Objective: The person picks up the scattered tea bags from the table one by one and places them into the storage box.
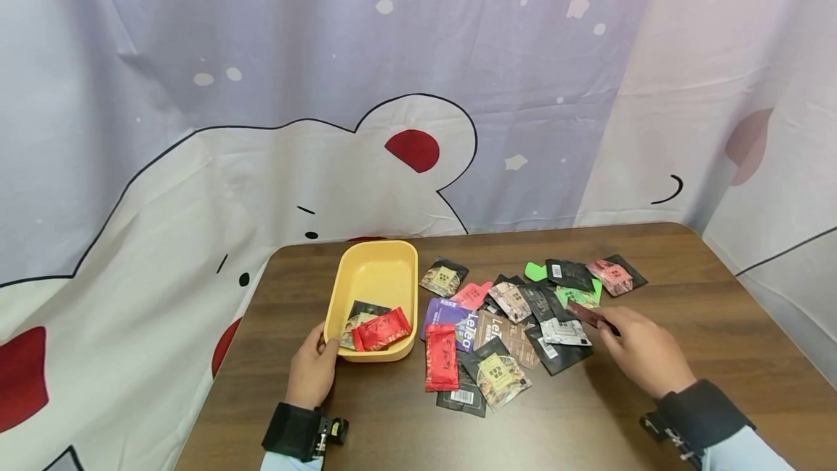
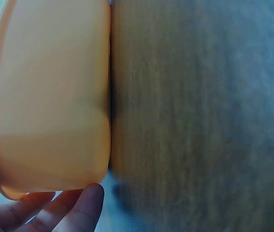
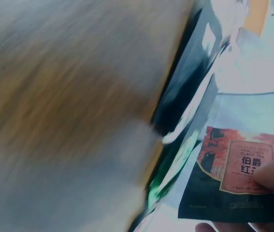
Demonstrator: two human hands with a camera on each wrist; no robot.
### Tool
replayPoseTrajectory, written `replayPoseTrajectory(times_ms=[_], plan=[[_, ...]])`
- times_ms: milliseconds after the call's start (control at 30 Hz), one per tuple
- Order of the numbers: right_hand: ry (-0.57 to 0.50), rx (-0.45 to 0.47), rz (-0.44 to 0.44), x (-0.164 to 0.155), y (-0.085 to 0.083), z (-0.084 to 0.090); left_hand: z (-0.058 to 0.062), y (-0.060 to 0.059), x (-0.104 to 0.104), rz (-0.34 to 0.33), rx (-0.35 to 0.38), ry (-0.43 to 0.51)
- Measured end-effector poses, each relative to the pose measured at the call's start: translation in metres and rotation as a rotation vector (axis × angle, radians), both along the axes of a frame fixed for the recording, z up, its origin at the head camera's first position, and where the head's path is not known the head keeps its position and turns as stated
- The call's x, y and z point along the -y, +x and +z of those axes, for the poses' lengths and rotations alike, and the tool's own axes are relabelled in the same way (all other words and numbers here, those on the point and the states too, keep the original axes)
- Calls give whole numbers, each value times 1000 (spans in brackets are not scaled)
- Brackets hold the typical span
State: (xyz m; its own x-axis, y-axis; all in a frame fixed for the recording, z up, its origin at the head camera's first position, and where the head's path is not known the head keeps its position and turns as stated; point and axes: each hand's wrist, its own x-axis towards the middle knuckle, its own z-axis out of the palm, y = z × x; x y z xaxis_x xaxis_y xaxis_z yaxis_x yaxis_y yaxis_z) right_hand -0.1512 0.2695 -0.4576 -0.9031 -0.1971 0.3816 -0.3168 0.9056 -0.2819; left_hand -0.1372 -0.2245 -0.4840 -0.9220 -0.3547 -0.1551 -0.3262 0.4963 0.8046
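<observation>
At the yellow plastic container [image 1: 379, 275], my left hand [image 1: 312, 369] grips the near-left edge, thumb at the rim. The left wrist view shows the fingers against its outer wall [image 2: 50, 96]. Inside lie a red packet [image 1: 382, 330] and a dark sachet partly beneath it. My right hand [image 1: 644, 351] pinches an Earl Grey black tea sachet [image 3: 237, 166], dark with a pink label, thumb on its printed front. In the head view this sachet appears nearly edge-on, above the right side of a loose pile of tea sachets [image 1: 513, 300].
Among the pile are a purple packet [image 1: 442, 313], a brown packet [image 1: 503, 333] and a red packet [image 1: 441, 358]. One sachet [image 1: 444, 277] lies apart near the container. A patterned curtain [image 1: 523, 93] hangs behind the wooden table [image 1: 392, 420].
</observation>
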Motion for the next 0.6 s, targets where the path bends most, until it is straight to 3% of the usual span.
replayPoseTrajectory(times_ms=[367, 600], plan=[[-36, 50, 102, 50, -12, 4, -1, 0, 0, 4, 1, 6], [-61, 18, 209, 96, -19, 6, -2, -1, 1, 8, 0, 5]])
